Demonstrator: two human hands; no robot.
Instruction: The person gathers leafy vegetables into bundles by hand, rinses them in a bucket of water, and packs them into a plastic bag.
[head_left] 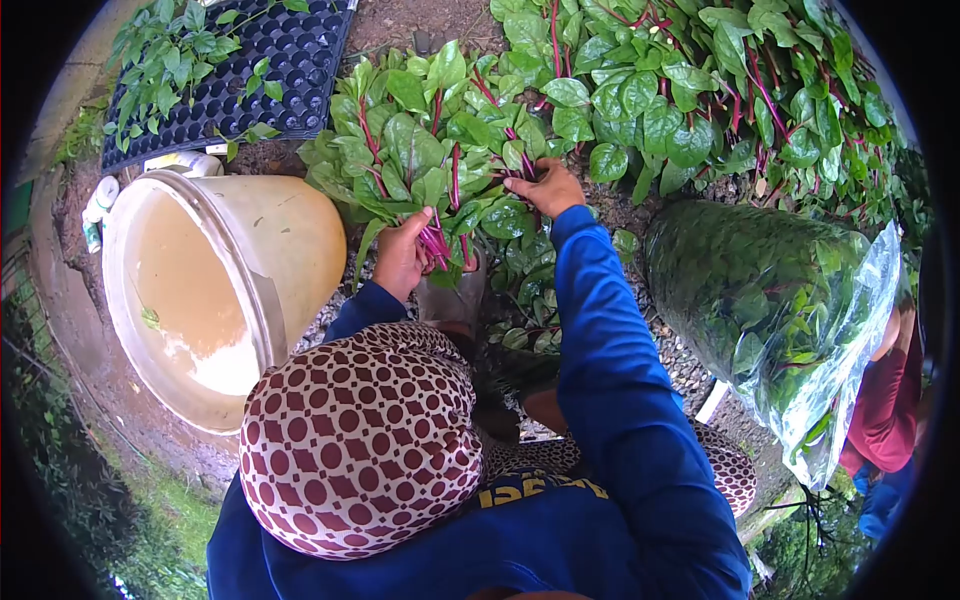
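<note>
My left hand (401, 256) is closed round the lower stems of a bunch of red-stemmed Malabar spinach (412, 150), whose broad green leaves fan out away from me. To its right, my right hand (550, 190) pinches a purplish-red spinach stem (517, 150) at the bunch's edge between thumb and fingers. Leaves partly hide the fingertips there. Under and between my hands, more loose spinach leaves (508, 218) lie by my foot.
A large pile of spinach (690, 90) spreads at the far right. Nearer stands a clear plastic bag (800, 290) stuffed with leaves, beside another person's red sleeve (885, 420). On my left are a tipped-looking bucket (260, 240) of cloudy water and a black seedling tray (285, 75).
</note>
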